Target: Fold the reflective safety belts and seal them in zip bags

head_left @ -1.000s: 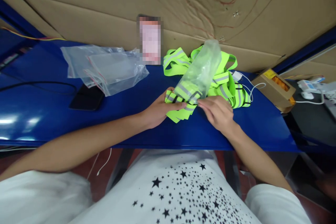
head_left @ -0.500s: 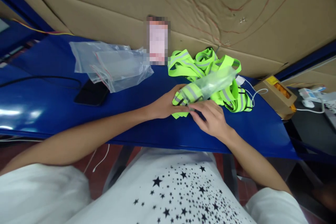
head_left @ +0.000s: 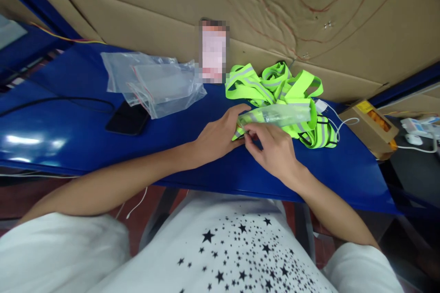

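Observation:
My left hand (head_left: 217, 138) is closed around a folded neon-yellow reflective strap (head_left: 239, 133) with grey stripes. A clear plastic bag (head_left: 283, 115) covers part of this strap, and its far end sticks out to the right. With thumb and fingertips, my right hand (head_left: 277, 149) pinches the near edge of the bag, close to the left fingers. The fingertips hide part of the bag's mouth. Just behind both hands lies a tangled heap of neon-yellow reflective straps (head_left: 247, 83) with black buckles.
Flat clear zip bags (head_left: 161, 83) lie on the blue table (head_left: 192, 174), left of a propped, blurred-out phone-like object (head_left: 213, 52). A dark phone-like slab (head_left: 127, 119) lies before the bags. At right are a white cable (head_left: 338, 123) and an open cardboard box (head_left: 373, 128).
The bag now reaches further over the folded strap, and less strap shows at the left hand. My right hand has shifted slightly left against the strap. The view has shifted a little.

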`<state>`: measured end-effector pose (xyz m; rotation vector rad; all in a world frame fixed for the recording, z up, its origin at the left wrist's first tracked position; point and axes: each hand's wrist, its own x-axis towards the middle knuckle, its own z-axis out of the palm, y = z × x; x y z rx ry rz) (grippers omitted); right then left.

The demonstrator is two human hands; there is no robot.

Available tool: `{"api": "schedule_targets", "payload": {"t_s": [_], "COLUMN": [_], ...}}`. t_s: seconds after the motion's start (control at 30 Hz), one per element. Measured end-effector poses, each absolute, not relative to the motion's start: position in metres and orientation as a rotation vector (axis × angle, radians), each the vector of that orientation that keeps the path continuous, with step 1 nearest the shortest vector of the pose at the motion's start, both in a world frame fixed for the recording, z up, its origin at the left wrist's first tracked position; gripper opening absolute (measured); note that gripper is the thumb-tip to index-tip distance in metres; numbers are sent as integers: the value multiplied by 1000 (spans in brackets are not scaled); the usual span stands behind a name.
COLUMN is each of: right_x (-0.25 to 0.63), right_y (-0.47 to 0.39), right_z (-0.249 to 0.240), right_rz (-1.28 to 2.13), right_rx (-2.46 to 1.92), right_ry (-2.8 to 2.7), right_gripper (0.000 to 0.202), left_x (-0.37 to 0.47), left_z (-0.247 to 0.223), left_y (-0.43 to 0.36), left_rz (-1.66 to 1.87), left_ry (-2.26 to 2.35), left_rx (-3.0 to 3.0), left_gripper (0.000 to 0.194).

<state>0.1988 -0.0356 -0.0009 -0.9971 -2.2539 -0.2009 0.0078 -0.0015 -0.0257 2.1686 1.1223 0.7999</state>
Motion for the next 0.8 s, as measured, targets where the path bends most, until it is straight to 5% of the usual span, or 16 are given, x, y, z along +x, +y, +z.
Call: {"api": "schedule_targets", "payload": {"t_s": [0.17,0.37,0.8], "right_x": [199,195,196], "right_y": [-32,-36,-33], "right_z": [-7,-10,-17], "right_rz": [-430,-230,-439], "right_rx": [-872,-901,-799], "right_ry": [-2259,-2089,-2225], "right_gripper": [21,13,21], "left_x": [8,12,13], "left_z": [-21,-18,-16], "left_y": [0,1,1], "left_rz": [734,664,689], "left_ry": [1277,1381,1319], "left_rx": [2129,2130,2121], "left_gripper": [76,62,61]}}
